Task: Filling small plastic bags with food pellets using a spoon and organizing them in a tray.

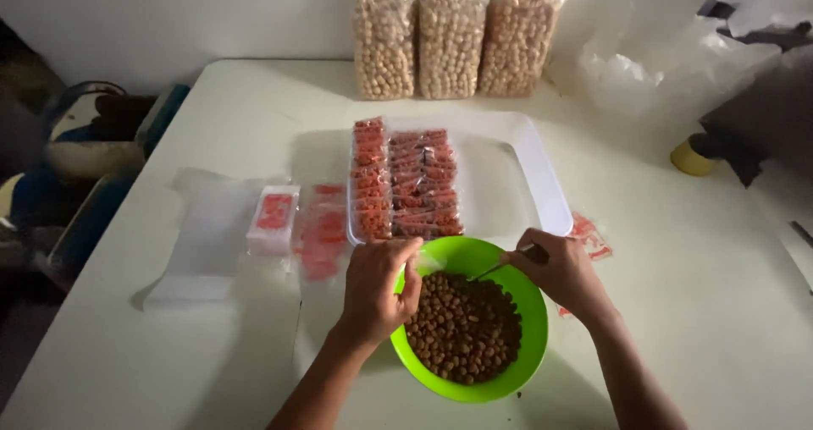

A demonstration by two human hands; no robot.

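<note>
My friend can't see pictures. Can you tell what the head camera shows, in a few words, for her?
Two hands work over a green bowl of brown nuts on a white table: the left hand holds a small clear bag at the rim, and the right hand holds a thin spoon. Behind it, a white tray holds rows of filled red-printed packets.

White tray [542,176] blocks beyond green bowl [533,345] (rims nearly touching), bare table [703,311] right, wrappers [275,218] left

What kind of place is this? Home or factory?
Likely a home snack-packing setup, not a factory: a plain white table, a green bowl of brown nuts, a white tray of small filled packets, and three big bags of nuts against the wall.
</note>
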